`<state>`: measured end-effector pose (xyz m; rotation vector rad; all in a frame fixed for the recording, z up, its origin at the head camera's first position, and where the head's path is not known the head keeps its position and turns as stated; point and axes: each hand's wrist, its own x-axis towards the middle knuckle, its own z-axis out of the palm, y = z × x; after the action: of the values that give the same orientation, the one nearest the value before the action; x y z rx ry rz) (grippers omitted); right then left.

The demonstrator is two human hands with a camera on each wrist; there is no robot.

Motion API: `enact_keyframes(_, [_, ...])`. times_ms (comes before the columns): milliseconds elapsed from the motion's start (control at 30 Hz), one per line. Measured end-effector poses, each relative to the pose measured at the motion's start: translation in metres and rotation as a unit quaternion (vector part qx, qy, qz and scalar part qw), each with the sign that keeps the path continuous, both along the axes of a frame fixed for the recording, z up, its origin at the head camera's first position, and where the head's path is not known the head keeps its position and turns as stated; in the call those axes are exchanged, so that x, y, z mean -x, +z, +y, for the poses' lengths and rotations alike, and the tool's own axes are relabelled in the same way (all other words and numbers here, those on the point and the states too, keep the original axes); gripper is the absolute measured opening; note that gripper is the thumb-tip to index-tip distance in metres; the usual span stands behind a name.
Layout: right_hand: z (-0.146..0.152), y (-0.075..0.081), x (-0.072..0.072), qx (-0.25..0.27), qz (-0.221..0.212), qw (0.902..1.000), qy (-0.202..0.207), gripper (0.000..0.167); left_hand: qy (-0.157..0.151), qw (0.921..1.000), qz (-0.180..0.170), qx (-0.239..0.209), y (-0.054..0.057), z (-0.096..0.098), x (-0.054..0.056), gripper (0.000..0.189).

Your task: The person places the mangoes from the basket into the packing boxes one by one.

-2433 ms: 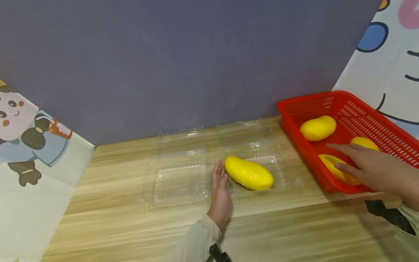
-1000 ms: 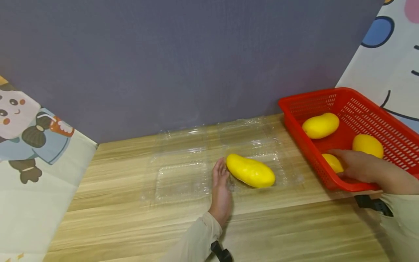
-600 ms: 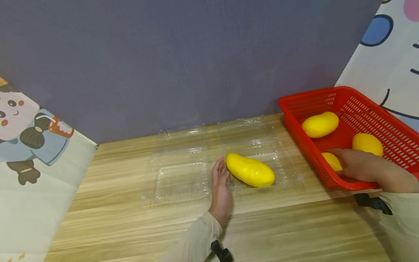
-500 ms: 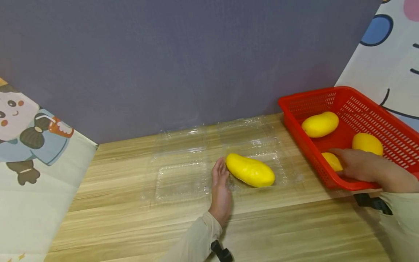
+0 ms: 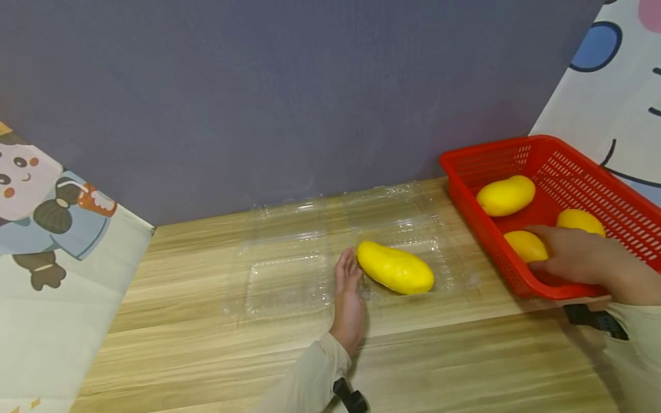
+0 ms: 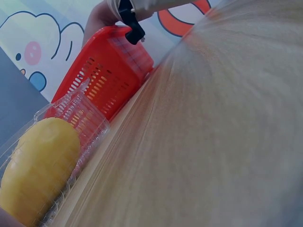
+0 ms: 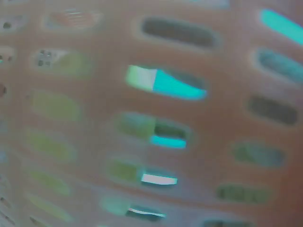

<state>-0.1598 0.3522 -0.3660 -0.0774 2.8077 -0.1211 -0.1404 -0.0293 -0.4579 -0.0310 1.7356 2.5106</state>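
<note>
Red perforated basket [image 5: 493, 245], right end of bench [image 5: 217, 361], holds three yellow mangoes: gripped mango [image 5: 524, 245] in the near-left corner, pinched between thumb and fingers of right hand [image 5: 580, 258]; rear mango [image 5: 506, 196]; right-side mango [image 5: 580, 220]. Open clear clamshells [image 5: 286, 284] line the rear edge; the right one carries packed mango [image 5: 395, 268]. Left hand [image 5: 348, 310] stands edgewise, fingers extended, beside it; contact cannot be determined.

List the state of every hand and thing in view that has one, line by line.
Left clear plastic clamshell: open
Right clear plastic clamshell: open, one yellow oval fruit in its base
Red perforated plastic basket: upright, three yellow oval fruits inside
Right hand: gripping the nearest basket fruit
Other two basket fruits: lying loose
Left hand: fingers straight, beside the clamshell's fruit
</note>
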Motion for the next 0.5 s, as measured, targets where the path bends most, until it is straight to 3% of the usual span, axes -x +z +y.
enact_keyframes(500, [0.006, 0.016, -0.004, 0.004, 0.043, 0.9975, -0.056, 0.097, 0.006, 1.0, 0.0, 0.004, 0.0, 0.0, 0.0, 0.052])
